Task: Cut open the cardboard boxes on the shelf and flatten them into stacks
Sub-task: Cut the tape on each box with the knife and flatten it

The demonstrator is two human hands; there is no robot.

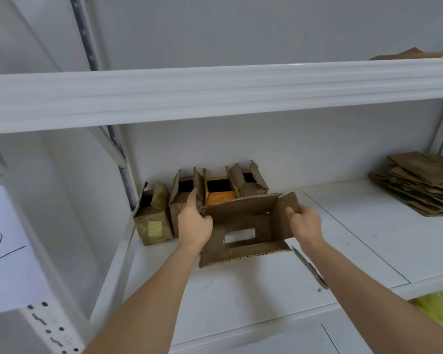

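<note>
An opened brown cardboard box (pixel 243 223) sits on the white shelf (pixel 343 238), its flaps spread and the shelf showing through a gap in its bottom. My left hand (pixel 193 224) grips its left wall. My right hand (pixel 304 223) grips its right flap. Behind it, against the back wall, stand several small boxes with open top flaps: one at the far left with a yellow label (pixel 152 223), one behind my left hand (pixel 182 198), one with an orange side (pixel 219 194), and one further right (pixel 251 182). A box cutter (pixel 310 267) lies on the shelf by my right forearm.
A stack of flattened cardboard (pixel 420 185) lies at the right end of the shelf. More flat cardboard (pixel 414 56) rests on the upper shelf. A white sheet with a handwritten mark (pixel 3 249) hangs at the left. Something yellow (pixel 437 310) shows below the shelf at the right.
</note>
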